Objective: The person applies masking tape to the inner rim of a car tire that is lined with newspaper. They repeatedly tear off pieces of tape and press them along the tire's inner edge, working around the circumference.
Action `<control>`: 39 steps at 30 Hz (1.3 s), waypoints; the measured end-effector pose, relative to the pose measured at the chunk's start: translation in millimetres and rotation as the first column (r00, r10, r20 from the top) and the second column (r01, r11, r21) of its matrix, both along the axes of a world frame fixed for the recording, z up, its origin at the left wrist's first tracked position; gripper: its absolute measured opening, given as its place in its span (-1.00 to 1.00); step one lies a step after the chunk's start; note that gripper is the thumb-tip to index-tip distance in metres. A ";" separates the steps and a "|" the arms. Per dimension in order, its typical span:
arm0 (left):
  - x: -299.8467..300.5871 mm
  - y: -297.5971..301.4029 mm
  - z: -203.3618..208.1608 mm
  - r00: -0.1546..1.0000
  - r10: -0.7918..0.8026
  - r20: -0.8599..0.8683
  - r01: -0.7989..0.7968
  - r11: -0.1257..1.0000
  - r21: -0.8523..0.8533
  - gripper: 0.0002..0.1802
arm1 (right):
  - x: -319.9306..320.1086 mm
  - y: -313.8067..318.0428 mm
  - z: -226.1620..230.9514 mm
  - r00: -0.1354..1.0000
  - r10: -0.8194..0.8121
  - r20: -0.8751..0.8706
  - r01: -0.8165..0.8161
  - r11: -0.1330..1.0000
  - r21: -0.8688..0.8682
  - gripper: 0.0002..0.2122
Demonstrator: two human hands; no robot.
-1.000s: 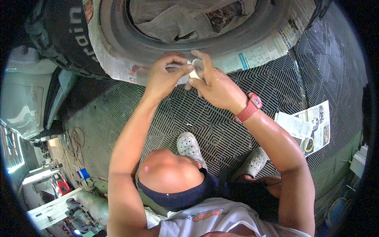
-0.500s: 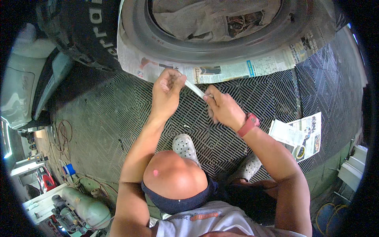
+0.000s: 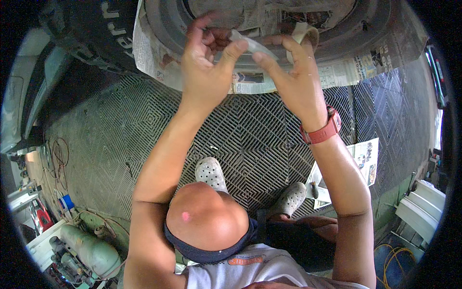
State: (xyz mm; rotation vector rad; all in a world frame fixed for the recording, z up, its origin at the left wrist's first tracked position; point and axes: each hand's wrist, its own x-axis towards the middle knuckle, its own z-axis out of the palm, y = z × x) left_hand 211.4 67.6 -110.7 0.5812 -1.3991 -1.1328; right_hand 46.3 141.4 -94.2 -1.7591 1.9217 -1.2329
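A short pale strip of masking tape (image 3: 260, 47) stretches between my two hands, somewhat blurred. My left hand (image 3: 206, 72) pinches its left end between thumb and forefinger, other fingers curled. At its other end is the thumb of my right hand (image 3: 299, 79), whose fingers also carry a tape roll (image 3: 314, 35). Both hands are over the lower edge of a grey wheel rim (image 3: 365, 33). Newspaper (image 3: 161, 60) is tucked around the rim's outside, and more newspaper covers its middle. My hands hide part of the rim's lower lip.
A black tire (image 3: 91, 33) with raised white letters stands at the upper left. Dark ribbed mats (image 3: 245, 139) cover the floor. Newspaper sheets (image 3: 363, 159) and a dark-handled tool (image 3: 314, 190) lie at the right. A green compressor tank (image 3: 94, 250) is at the lower left.
Both hands have moved up and forward with the tape strip, from below the newspaper edge to over the rim. The tape roll in my right hand now shows.
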 end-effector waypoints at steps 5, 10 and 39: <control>3.4 -26.0 -14.8 0.984 0.108 -0.141 -0.121 0.988 -0.091 -0.55 | 15.0 -21.7 4.4 0.976 -0.036 0.213 0.065 0.989 -0.132 -0.69; 3.6 -32.3 -33.8 0.949 0.306 0.077 -0.284 0.935 -0.213 -0.70 | 30.2 -51.1 0.5 0.949 -0.218 0.227 0.277 0.921 -0.273 -0.72; -10.5 -55.3 -30.8 0.663 0.671 0.333 -0.368 0.679 -0.635 -0.32 | 62.6 -123.9 -1.5 0.861 -0.432 0.269 0.509 0.745 -0.431 -0.83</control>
